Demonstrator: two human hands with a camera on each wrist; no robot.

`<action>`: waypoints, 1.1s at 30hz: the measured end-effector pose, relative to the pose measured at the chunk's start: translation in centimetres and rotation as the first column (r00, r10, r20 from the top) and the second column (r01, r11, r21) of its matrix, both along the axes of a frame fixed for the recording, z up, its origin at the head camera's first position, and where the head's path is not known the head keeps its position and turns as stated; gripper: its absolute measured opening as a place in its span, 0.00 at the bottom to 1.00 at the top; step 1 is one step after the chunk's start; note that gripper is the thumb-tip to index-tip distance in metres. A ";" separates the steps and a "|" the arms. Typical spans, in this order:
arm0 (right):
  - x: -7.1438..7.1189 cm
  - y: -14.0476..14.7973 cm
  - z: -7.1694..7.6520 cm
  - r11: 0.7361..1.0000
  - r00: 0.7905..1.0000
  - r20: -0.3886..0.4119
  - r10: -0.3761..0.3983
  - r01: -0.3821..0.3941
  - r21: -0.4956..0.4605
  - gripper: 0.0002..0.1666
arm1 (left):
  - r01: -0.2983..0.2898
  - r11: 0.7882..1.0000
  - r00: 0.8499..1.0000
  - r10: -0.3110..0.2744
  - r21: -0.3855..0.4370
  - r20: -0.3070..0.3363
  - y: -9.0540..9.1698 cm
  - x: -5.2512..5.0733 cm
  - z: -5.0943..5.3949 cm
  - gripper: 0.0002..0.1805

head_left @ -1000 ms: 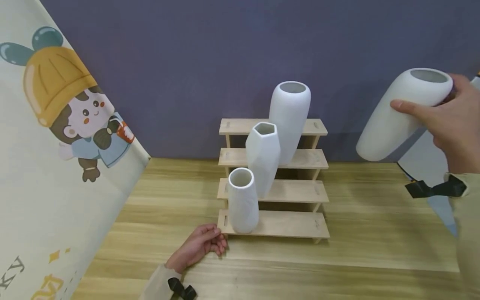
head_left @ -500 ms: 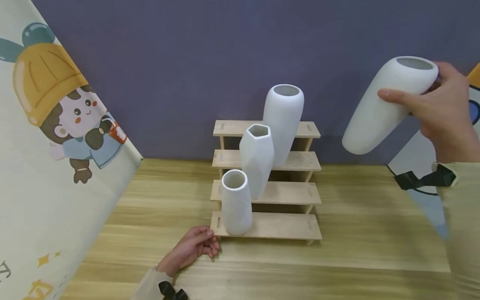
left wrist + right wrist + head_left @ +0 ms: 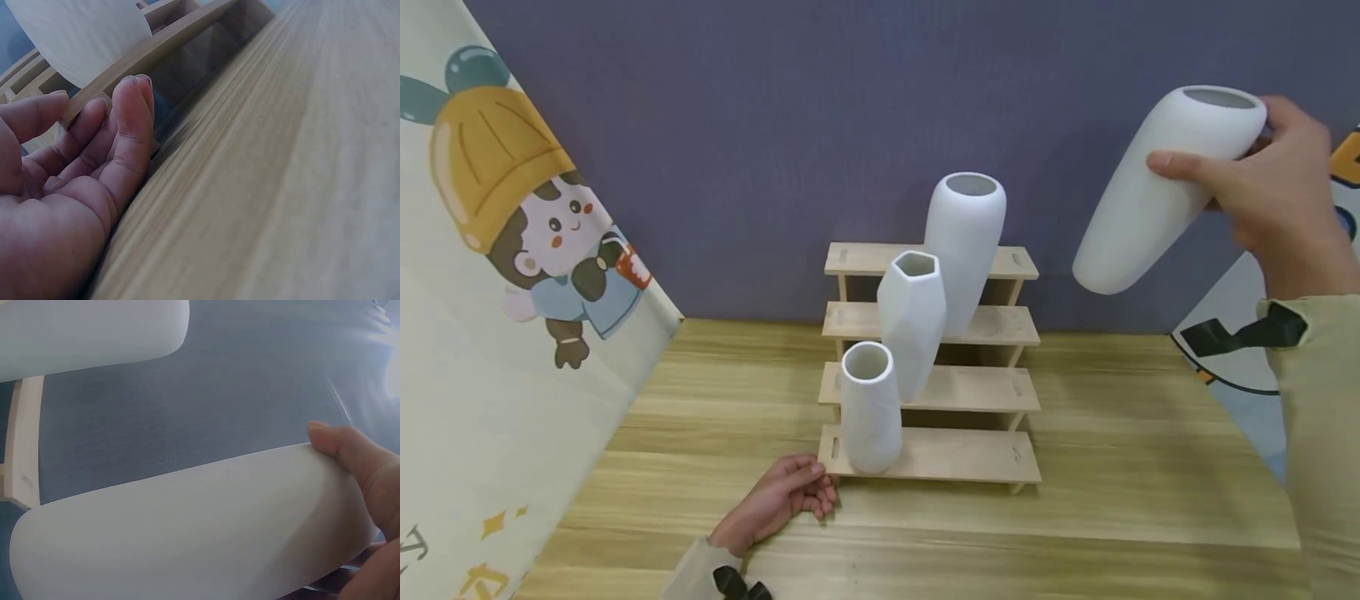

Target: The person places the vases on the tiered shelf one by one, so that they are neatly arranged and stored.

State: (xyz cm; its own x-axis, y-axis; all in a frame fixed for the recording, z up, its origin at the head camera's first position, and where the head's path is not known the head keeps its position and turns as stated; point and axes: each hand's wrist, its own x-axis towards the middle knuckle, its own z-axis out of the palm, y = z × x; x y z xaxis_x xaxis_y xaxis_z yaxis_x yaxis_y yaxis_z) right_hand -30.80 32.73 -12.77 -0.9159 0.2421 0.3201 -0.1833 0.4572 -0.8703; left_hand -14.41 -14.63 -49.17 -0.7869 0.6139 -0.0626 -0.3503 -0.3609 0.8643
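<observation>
My right hand (image 3: 1277,183) grips a tall white vase (image 3: 1165,192) near its mouth, thumb across the near side. This vase hangs tilted in the air, right of a stepped wooden display stand (image 3: 970,454). In the right wrist view its smooth body (image 3: 187,525) fills the lower part. My left hand (image 3: 786,496) holds the front left corner of the lowest step. The left wrist view shows the fingers (image 3: 131,119) curled under that board. A small textured white vase (image 3: 872,417) stands on the lowest step, a faceted white vase (image 3: 913,325) on the second, another tall white vase (image 3: 966,242) on the third.
The stand rests on a wood-grain tabletop (image 3: 1112,467) against a dark blue backdrop (image 3: 760,167). A white panel with a cartoon figure (image 3: 572,250) slants along the left. Another printed panel (image 3: 1232,350) lies behind the right forearm.
My right hand has raised the vase, its lift continuing through the last half second. The camera view has shifted slightly. My left hand keeps its place at the stand's corner.
</observation>
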 end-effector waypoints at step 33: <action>-3.6 -6.3 1.3 0.998 0.989 0.142 0.048 -0.052 0.029 0.45 | 0.019 0.999 1.000 -0.019 0.033 -0.003 0.2 0.3 0.0 0.15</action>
